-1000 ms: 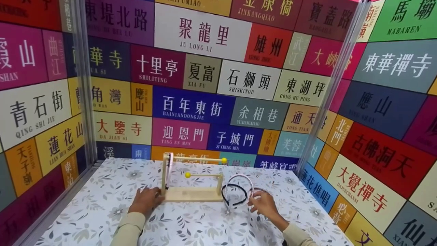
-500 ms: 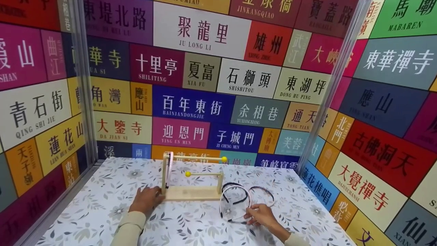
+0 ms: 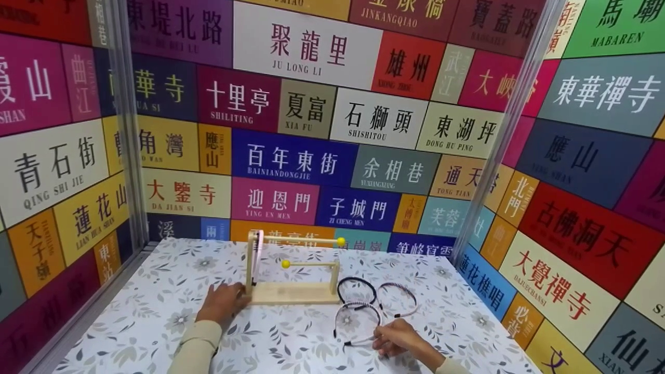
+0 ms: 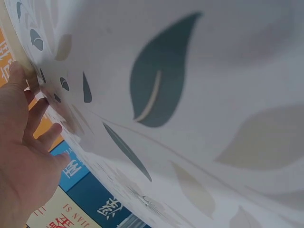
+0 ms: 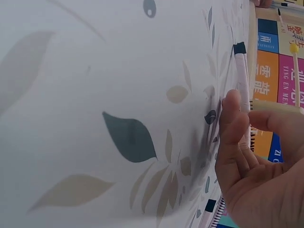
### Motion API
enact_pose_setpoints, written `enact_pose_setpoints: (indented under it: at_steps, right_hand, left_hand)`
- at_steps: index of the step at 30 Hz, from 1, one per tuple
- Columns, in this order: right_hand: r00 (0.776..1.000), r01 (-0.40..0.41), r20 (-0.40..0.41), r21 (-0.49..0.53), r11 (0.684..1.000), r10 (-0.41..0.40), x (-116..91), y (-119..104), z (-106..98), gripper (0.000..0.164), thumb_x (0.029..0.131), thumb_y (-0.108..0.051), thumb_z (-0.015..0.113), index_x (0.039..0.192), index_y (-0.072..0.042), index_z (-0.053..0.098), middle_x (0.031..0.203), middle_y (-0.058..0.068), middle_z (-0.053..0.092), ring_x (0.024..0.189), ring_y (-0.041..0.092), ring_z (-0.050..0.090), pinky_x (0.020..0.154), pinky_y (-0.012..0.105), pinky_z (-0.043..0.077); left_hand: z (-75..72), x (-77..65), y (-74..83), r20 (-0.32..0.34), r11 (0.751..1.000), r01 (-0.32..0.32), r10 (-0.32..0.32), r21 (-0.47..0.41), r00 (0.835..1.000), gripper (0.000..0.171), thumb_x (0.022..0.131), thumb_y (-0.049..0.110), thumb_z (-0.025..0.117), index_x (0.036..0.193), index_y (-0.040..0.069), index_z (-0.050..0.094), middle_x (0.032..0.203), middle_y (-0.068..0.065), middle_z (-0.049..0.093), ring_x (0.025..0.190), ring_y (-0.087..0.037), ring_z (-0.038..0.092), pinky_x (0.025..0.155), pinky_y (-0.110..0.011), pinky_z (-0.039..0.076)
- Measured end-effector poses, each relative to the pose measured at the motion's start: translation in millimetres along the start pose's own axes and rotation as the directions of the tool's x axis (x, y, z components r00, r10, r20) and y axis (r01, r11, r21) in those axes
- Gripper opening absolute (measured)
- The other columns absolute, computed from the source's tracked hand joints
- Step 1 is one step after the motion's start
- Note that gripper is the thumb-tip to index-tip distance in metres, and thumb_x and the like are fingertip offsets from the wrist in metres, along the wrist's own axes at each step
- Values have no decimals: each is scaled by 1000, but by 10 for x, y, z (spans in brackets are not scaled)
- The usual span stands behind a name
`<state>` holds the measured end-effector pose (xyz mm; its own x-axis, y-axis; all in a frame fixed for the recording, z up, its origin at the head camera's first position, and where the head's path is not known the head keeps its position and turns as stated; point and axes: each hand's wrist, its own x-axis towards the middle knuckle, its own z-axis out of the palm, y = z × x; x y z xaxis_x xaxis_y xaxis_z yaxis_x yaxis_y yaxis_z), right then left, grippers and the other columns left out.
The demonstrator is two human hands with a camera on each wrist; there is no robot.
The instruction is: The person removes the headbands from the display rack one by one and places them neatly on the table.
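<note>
My left hand (image 3: 222,304) pinches the left end of a wooden stand (image 3: 293,293), its thumb against the wood (image 4: 29,76) in the left wrist view. The stand has two posts, each with a rod tipped by a yellow ball; a pale pink headband (image 3: 258,249) hangs on the upper rod near the left post. My right hand (image 3: 400,336) pinches one side of another pale pink headband (image 3: 357,303) with black tips, low over the table, seen also as a pink band (image 5: 241,78) in the right wrist view. Whether it touches the cloth is unclear.
A black headband (image 3: 356,279) lies by the stand's right end. Right of it lies another pale headband (image 3: 398,284) with teeth. A leaf-patterned white cloth (image 3: 291,343) covers the table. Colourful sign-printed walls (image 3: 291,156) enclose the back and sides.
My right hand has moved the pale headband toward me and lowered it, away from the black one. The toothed headband at the right has come into plain sight. My left hand stays put.
</note>
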<state>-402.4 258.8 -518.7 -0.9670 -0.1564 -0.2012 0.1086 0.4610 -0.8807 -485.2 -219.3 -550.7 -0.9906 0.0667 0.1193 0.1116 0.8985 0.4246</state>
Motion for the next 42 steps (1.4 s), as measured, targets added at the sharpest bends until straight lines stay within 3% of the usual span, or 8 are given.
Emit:
enact_pose_setpoints:
  at_steps: [6, 9, 13, 19, 24, 28, 35, 42]
  right_hand:
    - [997, 9, 76, -34, 999, -7, -28, -23, -69, 33, 102, -25, 60, 103, 4, 77, 86, 13, 79, 57, 4, 67, 50, 15, 51]
    - [997, 2, 75, -49, 999, 2, -31, -29, -74, 31, 101, -25, 63, 103, 2, 79, 85, 12, 79, 56, 3, 66, 50, 14, 51]
    - [999, 3, 46, -23, 1000, -2, -18, -3, -45, 26, 95, -20, 68, 99, 4, 79, 80, 12, 78, 54, 4, 65, 49, 15, 50]
    - [1000, 27, -13, -14, 1000, -27, 7, 40, -14, 21, 92, -15, 70, 93, 6, 76, 77, 12, 77, 53, 6, 65, 49, 16, 53]
    - [994, 92, -58, -44, 995, -94, 25, 29, -41, 23, 92, -12, 69, 98, 10, 75, 81, 15, 77, 59, 11, 71, 52, 19, 57]
    - [990, 92, -106, -60, 994, -98, 76, -46, -83, 27, 90, -11, 70, 105, 10, 74, 87, 18, 77, 65, 21, 75, 55, 25, 61]
    - [964, 167, -185, -148, 975, -193, 243, -236, -114, 31, 89, -16, 78, 109, 7, 75, 95, 22, 77, 68, 28, 77, 49, 27, 58]
    - [923, 316, -171, -173, 933, -345, 346, -492, -63, 28, 89, -14, 80, 107, 6, 75, 91, 18, 78, 68, 32, 77, 47, 23, 54]
  left_hand:
    - [12, 30, -6, 20, 1000, 25, -25, -16, 999, 32, 101, 33, 69, 126, 13, 69, 114, -8, 72, 121, -38, 60, 121, -71, 19]
    - [-5, 7, 16, 22, 999, 25, -24, -24, 999, 32, 101, 32, 69, 126, 13, 69, 115, -8, 72, 122, -39, 60, 122, -71, 17]
    - [-34, -44, 52, 15, 999, 24, -23, -30, 1000, 32, 102, 32, 68, 127, 12, 69, 115, -8, 72, 122, -39, 60, 122, -71, 17]
    - [26, 17, -14, 0, 1000, 15, -15, -25, 1000, 32, 101, 33, 69, 126, 13, 69, 113, -7, 72, 121, -37, 61, 121, -71, 18]
    - [31, 17, -22, -11, 1000, -3, 3, 2, 1000, 32, 100, 35, 70, 123, 12, 70, 107, -8, 73, 116, -38, 64, 119, -73, 22]
    - [17, 11, -14, -9, 1000, -4, 4, 2, 1000, 33, 101, 34, 69, 125, 11, 69, 110, -9, 73, 117, -38, 63, 119, -72, 23]
    - [16, -36, -17, -20, 1000, -13, 13, -26, 1000, 31, 101, 33, 69, 124, 13, 69, 111, -7, 72, 120, -38, 62, 121, -70, 20]
    - [42, -52, -17, -63, 999, -23, 21, -33, 998, 31, 101, 33, 70, 125, 14, 69, 110, -5, 72, 118, -35, 63, 122, -67, 22]
